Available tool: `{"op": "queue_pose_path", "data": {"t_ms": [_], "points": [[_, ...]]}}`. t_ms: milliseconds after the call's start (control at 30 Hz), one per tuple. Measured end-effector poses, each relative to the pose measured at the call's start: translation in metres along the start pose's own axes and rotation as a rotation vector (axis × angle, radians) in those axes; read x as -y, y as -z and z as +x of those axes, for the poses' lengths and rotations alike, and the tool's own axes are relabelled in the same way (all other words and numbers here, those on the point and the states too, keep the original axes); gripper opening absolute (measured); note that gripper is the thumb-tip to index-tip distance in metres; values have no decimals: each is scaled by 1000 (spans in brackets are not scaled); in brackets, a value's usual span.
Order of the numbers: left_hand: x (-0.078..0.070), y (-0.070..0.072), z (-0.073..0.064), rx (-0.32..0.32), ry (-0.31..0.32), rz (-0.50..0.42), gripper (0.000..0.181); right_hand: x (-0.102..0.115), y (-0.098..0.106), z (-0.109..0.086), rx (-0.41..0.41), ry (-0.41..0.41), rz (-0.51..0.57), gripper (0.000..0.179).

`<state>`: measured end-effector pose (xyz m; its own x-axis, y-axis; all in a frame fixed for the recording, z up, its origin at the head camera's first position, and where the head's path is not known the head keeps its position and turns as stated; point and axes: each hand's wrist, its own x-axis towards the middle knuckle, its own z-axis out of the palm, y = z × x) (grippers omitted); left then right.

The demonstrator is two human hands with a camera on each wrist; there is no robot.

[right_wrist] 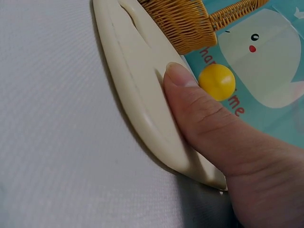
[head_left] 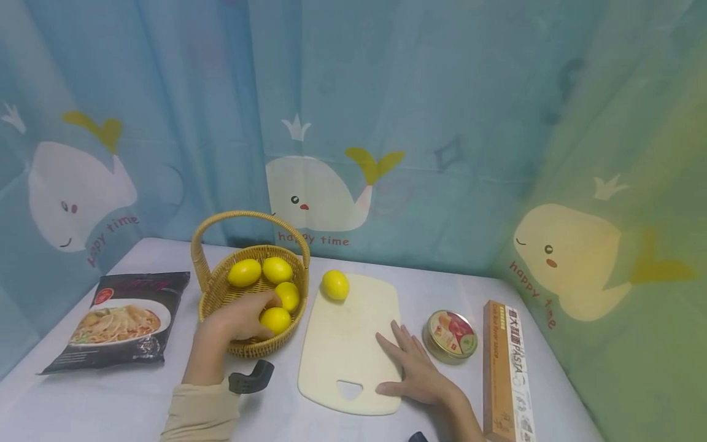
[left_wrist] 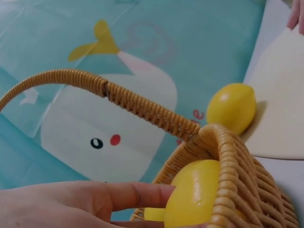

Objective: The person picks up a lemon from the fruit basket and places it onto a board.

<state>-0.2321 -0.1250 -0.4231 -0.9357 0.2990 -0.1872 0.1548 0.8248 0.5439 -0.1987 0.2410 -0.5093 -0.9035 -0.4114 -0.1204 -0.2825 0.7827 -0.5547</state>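
Observation:
My left hand (head_left: 247, 315) reaches into the wicker basket (head_left: 207, 302), fingers and thumb round the nearest lemon (head_left: 275, 321). In the left wrist view, this lemon (left_wrist: 197, 192) sits between finger and thumb, beside the basket's rim (left_wrist: 225, 166); the thumb is mostly hidden. Several lemons lie in the basket, among them one at the back left (head_left: 245, 272). Spread out along the right edge of the cream cutting board (head_left: 348, 344), my right hand (head_left: 415, 366) rests with straight fingers. Another lemon (head_left: 336, 285) is on the board's far left corner.
A dark noodle packet (head_left: 118, 319) lies left of the basket. To the right of the board are a round can (head_left: 450, 336) and a long pasta box (head_left: 507, 371). A tall handle (head_left: 251, 213) arches over the basket. A blue curtain (head_left: 442, 123) hangs behind the table.

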Motion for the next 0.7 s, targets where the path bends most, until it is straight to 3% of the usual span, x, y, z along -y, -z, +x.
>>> {"op": "queue_pose_path", "data": {"t_ms": [700], "points": [[0,-1,2,-15,8,-13,40,0,-1,1,-3,5,4,95]]}}
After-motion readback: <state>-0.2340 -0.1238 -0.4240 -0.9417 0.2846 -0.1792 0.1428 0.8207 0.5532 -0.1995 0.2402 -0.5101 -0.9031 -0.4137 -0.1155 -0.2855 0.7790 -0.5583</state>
